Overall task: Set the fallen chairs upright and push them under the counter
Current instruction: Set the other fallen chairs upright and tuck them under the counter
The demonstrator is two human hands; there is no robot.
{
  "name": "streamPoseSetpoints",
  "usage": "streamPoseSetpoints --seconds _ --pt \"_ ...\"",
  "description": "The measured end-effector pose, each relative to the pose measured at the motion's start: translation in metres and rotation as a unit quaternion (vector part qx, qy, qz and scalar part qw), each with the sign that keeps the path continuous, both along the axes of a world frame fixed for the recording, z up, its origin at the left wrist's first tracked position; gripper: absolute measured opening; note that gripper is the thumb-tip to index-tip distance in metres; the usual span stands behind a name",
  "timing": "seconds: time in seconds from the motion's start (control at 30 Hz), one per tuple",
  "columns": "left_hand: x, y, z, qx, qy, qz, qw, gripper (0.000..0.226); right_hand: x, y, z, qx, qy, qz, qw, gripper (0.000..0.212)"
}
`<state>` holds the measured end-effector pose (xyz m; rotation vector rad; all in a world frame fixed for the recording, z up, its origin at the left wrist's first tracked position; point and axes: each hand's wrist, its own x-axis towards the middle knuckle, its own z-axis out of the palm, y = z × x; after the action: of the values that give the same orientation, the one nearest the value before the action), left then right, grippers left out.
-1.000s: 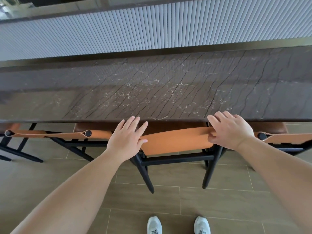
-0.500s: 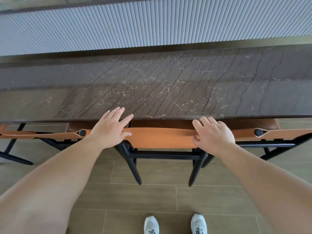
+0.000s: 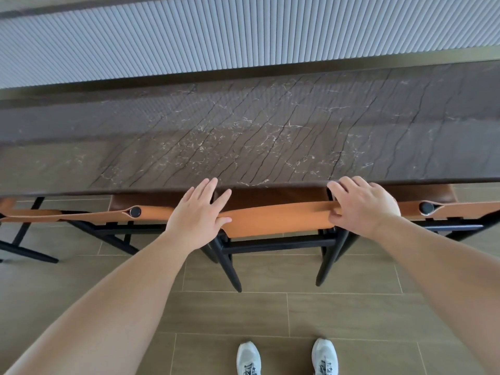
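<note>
An upright chair point(image 3: 276, 220) with an orange leather back band and black legs stands in front of me, its seat tucked beneath the dark marble counter point(image 3: 243, 136). My left hand point(image 3: 198, 215) rests on the left end of the back band with fingers straight. My right hand point(image 3: 361, 205) grips the right end, thumb under the band and fingers curled over its top. Both hands' fingertips reach the counter's front edge.
A matching chair point(image 3: 89, 215) stands upright to the left and another point(image 3: 446, 209) to the right, both under the counter. A ribbed grey wall point(image 3: 243, 33) runs behind the counter. Wood-look floor tiles point(image 3: 270, 315) and my white shoes point(image 3: 286, 358) lie below.
The middle chair has slid forward, deeper under the counter, with both hands staying on its back band. The neighbouring chairs have not moved.
</note>
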<state>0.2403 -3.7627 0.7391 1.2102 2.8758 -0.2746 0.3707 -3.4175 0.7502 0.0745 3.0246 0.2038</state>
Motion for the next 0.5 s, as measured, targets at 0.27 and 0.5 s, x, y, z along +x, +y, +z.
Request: streamPoseSetpoints --seconds 0.27,0.5 --pt "0.002 0.008 -0.003 -0.009 0.024 -0.016 1.000 0.068 0.003 0.014 -0.008 0.009 0.014 0.000 1.000 0.057" --pt "-0.027 0.004 0.005 -0.017 0.036 -0.025 0.999 0.070 -0.012 0.009 -0.004 0.006 0.037 0.018 0.999 0.043"
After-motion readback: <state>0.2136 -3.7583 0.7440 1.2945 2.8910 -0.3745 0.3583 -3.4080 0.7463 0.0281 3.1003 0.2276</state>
